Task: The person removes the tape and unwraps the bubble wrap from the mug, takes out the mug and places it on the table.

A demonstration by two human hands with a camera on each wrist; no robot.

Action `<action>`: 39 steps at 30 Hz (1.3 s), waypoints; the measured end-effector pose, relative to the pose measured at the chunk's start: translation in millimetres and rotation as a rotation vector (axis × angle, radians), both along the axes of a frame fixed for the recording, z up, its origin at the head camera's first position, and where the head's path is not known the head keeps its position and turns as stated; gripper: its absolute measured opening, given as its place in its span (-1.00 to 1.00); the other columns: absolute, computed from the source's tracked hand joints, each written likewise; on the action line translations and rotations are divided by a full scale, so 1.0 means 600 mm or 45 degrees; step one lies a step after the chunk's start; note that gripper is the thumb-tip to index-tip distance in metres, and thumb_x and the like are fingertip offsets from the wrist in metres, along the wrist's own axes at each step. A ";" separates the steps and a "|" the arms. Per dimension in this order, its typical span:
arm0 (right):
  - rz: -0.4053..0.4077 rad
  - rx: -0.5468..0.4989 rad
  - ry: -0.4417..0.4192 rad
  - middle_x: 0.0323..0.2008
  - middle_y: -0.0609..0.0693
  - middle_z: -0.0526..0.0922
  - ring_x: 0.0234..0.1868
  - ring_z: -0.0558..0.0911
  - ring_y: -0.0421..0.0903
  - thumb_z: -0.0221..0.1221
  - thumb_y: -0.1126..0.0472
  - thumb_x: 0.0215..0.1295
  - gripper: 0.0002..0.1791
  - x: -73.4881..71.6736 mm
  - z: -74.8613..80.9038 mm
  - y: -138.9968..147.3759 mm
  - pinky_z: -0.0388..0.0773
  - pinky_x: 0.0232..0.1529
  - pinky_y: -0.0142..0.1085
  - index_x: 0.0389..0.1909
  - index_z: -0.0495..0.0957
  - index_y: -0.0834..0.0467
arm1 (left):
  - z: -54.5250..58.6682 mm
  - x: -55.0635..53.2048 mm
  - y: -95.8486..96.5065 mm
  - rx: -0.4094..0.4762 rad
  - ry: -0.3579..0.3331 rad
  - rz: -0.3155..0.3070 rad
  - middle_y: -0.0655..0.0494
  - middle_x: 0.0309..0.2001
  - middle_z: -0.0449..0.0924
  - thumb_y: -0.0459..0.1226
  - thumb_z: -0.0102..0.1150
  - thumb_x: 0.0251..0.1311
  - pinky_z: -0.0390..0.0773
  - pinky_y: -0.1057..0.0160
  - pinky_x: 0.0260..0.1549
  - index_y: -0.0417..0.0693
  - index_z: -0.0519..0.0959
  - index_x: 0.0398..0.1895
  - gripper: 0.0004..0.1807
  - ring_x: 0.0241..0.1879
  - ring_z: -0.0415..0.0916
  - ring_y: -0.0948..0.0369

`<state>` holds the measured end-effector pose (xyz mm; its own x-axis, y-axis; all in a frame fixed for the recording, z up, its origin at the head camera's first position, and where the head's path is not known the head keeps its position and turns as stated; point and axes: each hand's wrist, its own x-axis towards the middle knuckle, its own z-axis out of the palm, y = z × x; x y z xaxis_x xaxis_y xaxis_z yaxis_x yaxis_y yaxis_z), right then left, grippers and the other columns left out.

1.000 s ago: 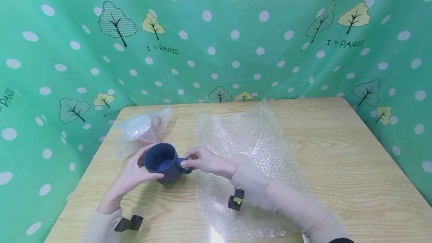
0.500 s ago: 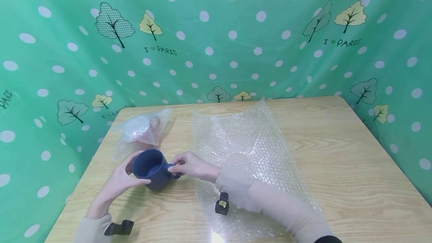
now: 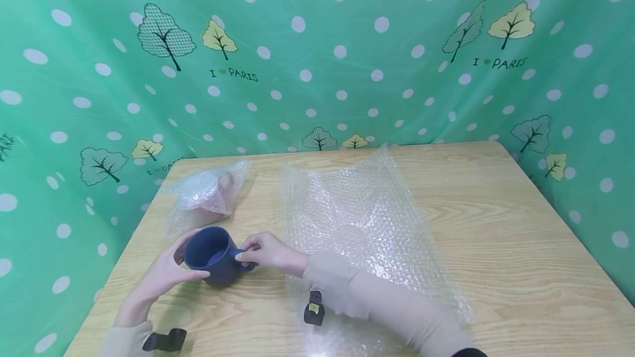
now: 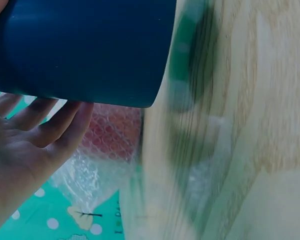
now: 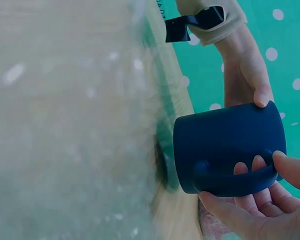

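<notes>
A dark blue mug (image 3: 224, 270) is held between both hands over the left part of the table, its mouth tipped a little toward the head camera. My left hand (image 3: 166, 270) spans the mug's left side, thumb at the front and fingers behind. In the left wrist view those fingers (image 4: 72, 127) touch the mug's wall (image 4: 85, 55). My right hand (image 3: 273, 251) grips the handle (image 5: 235, 182); in the right wrist view two fingertips show through the handle's loop. A narrow gap in the wrist views puts the base just off the table.
Beyond the mug lies a pinkish-red object (image 3: 214, 203) wrapped in bubble wrap. A flat sheet of clear bubble wrap (image 3: 347, 197) covers the middle of the wooden table (image 3: 476, 225), partly under my right forearm. A green dotted curtain (image 3: 317, 48) hangs round the table's back and sides.
Both hands have carried the mug left and slightly toward me, away from the bubble wrap sheet. Their hold on it looks the same. The wrapped object stays where it was.
</notes>
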<state>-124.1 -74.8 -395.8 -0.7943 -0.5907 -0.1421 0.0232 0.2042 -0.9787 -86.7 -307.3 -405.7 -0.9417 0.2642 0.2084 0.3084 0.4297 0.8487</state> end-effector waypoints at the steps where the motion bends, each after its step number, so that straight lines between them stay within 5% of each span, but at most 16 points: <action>1: -0.008 -0.003 -0.002 -0.57 0.11 0.60 -0.56 0.49 -0.24 0.17 0.34 0.09 -0.88 0.001 -0.002 -0.002 0.58 -0.40 -0.27 -0.42 0.53 0.35 | -0.001 0.000 -0.002 0.014 -0.007 -0.011 0.45 0.03 0.34 -0.55 0.32 -0.29 0.24 0.66 -0.06 -0.37 0.15 0.18 -0.16 0.01 0.28 0.56; 18: -0.036 0.004 0.020 -0.56 0.06 0.62 -0.53 0.52 -0.25 0.17 0.29 0.10 -0.85 0.013 -0.027 -0.021 0.49 -0.49 -0.50 -0.38 0.55 0.32 | -0.022 -0.001 -0.028 0.058 -0.046 -0.073 0.43 0.03 0.37 -0.60 0.29 -0.31 0.27 0.64 -0.08 -0.39 0.14 0.18 -0.15 0.00 0.31 0.52; 39: -0.083 -0.026 -0.010 -0.56 0.05 0.64 -0.53 0.57 -0.25 0.21 0.30 0.05 -0.86 0.021 -0.032 -0.034 0.51 -0.49 -0.46 -0.40 0.57 0.32 | -0.032 -0.002 -0.049 0.050 -0.095 -0.129 0.41 0.09 0.31 -0.60 0.27 -0.28 0.26 0.64 -0.06 -0.35 0.09 0.23 -0.11 0.04 0.27 0.52</action>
